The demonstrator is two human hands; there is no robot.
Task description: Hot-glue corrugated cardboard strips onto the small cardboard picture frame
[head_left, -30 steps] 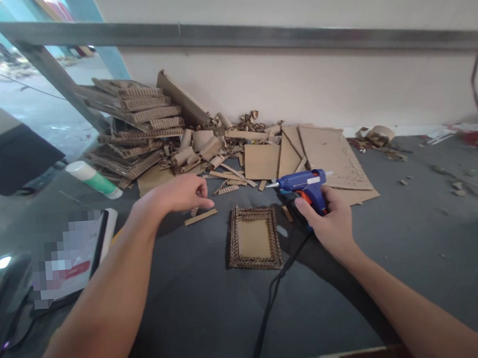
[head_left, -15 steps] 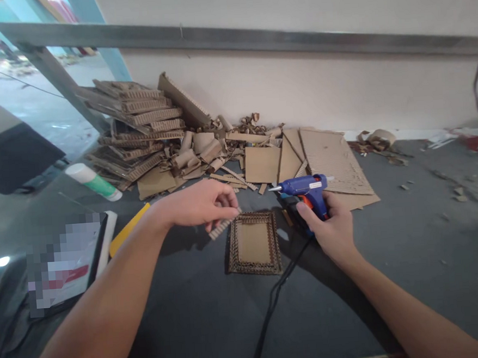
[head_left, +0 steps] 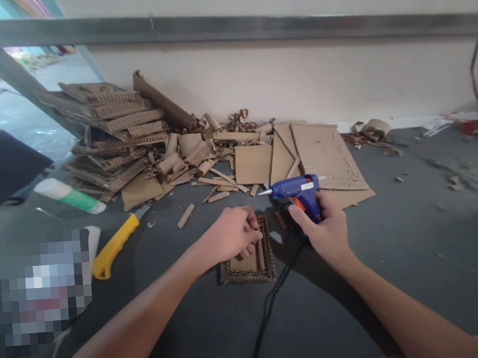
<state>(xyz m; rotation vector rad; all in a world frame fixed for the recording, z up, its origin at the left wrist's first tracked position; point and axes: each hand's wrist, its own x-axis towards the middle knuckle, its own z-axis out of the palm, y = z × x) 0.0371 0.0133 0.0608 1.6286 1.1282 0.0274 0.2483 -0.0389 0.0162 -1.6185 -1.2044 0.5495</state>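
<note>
My right hand (head_left: 327, 222) is wrapped round a blue hot glue gun (head_left: 295, 188), whose metal nozzle points left. A black cord (head_left: 268, 302) runs down the table below it. My left hand (head_left: 237, 233) is over a small rectangular frame (head_left: 249, 276) built from layered corrugated cardboard strips. Its fingers are curled together near the frame's right inner edge, hiding the upper left part. What they pinch, if anything, I cannot make out. A short corrugated strip (head_left: 186, 216) lies on the table, up and left of the frame.
Stacked cardboard pieces (head_left: 116, 122) stand at the back left, beside rolled scraps (head_left: 183, 153). Flat corrugated sheets (head_left: 327, 156) lie behind the glue gun. On the left are a yellow-handled cutter (head_left: 116, 247), a white-green tube (head_left: 70, 196) and a blurred-out device (head_left: 42, 291).
My left hand has moved right over the frame, and the strip it held no longer shows in its fingers. A strip now shows on the table. The view has shifted; the glue gun stays held.
</note>
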